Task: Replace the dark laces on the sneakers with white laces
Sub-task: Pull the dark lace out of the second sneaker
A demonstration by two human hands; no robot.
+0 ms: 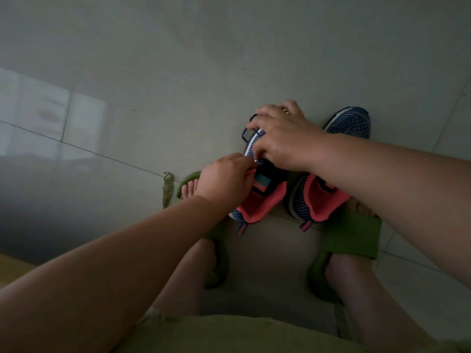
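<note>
Two blue knit sneakers with coral-pink linings stand side by side on the tiled floor. My left hand (224, 180) pinches a dark lace (251, 171) at the tongue of the left sneaker (257, 202). My right hand (283, 138) lies over that shoe's front, fingers curled on the lacing area. Loops of dark lace (246, 132) stick out past its fingertips beside the white sole edge. The right sneaker (349, 123) sits partly under my right forearm. No white laces are in view.
My feet in green slippers (354, 233) flank the shoes, the left slipper (187, 179) just beside my left hand. A dry leaf (167, 189) lies on the grey tile floor (178, 72). A wooden edge (12, 268) shows at lower left.
</note>
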